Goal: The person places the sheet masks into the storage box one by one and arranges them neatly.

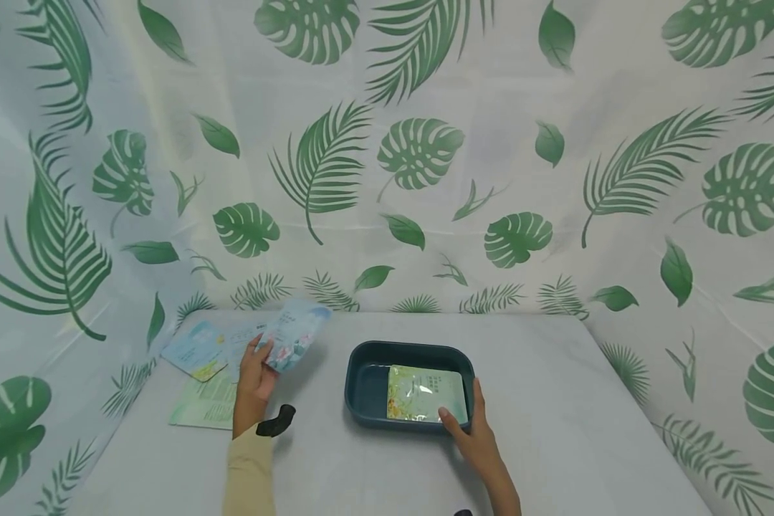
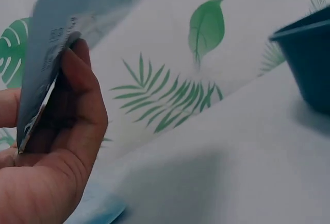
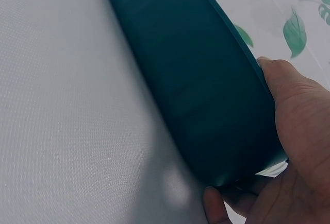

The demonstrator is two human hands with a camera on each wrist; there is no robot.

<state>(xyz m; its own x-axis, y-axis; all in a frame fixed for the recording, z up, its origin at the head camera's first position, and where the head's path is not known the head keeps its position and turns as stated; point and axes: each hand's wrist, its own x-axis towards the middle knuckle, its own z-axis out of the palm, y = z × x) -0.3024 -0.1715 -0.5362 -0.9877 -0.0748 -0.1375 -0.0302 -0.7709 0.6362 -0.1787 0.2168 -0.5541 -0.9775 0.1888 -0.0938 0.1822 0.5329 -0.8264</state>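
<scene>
In the head view my left hand (image 1: 255, 373) pinches a pale blue sachet with pink flowers (image 1: 294, 335), raised above other packets at the left. The left wrist view shows the thumb on one face of that sachet (image 2: 44, 54) and curled fingers (image 2: 85, 100) behind it. My right hand (image 1: 477, 437) grips the near right corner of a dark teal bin (image 1: 356, 387), thumb at the rim. Inside the bin, toward its right side, lies a green and yellow sachet (image 1: 426, 394). In the right wrist view fingers of the right hand (image 3: 304, 131) reach under the bin's corner.
On the white table (image 1: 335, 473), left of the bin, lie a blue packet with a yellow corner (image 1: 196, 351), a pale green packet (image 1: 200, 405) and a pale blue packet (image 1: 241, 340), partly overlapping. A leaf-patterned sheet (image 1: 426, 287) stands behind and at both sides.
</scene>
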